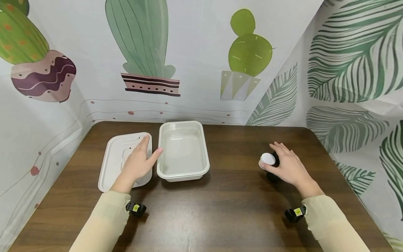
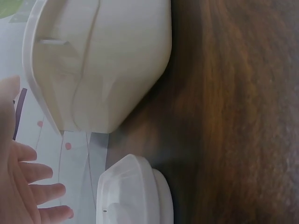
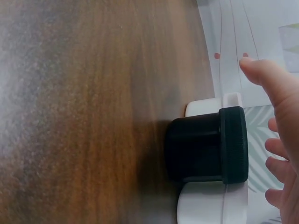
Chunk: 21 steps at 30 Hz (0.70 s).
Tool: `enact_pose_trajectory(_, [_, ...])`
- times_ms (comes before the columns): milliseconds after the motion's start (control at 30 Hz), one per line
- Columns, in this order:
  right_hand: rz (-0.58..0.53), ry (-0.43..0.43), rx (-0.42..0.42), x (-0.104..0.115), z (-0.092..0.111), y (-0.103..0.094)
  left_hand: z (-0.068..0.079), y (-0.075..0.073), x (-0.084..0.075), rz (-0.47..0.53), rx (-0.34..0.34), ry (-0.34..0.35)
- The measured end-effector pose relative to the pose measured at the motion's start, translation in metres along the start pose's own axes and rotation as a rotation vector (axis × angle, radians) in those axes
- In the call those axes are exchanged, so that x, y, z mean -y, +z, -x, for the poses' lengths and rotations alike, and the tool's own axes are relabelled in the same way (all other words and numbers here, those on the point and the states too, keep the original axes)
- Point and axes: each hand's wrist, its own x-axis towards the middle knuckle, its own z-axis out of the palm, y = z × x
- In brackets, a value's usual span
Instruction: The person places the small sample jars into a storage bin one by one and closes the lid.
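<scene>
My left hand (image 1: 137, 164) hovers palm down over a white lid (image 1: 108, 162), its fingers straight and thumb reaching toward the rim of a pale rectangular container (image 1: 182, 176). The left wrist view shows the container's side (image 2: 126, 51) and the lid's edge (image 2: 156, 191) beyond the spread fingers. On the right, my right hand (image 1: 288, 166) is over a small group of jars, fingers loosely bent. A black jar (image 3: 196, 149) with a ridged lid stands in front of white jars (image 3: 201, 203). One white-topped jar (image 1: 267, 159) shows beside the right thumb; the hand covers the others.
The dark wooden table (image 1: 201, 217) has rounded far corners and meets a wall cloth (image 1: 201, 70) printed with cacti and leaves. Both wrists carry black straps (image 1: 295, 214) with small devices. The container stands close to the table's back edge.
</scene>
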Motion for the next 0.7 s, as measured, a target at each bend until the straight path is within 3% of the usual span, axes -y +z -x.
enact_pose_trajectory(700, [-0.079, -0.017, 0.004, -0.0008, -0.0014, 0.0085, -0.0072, 0.0091, -0.0036, 0.296, -0.028, -0.089])
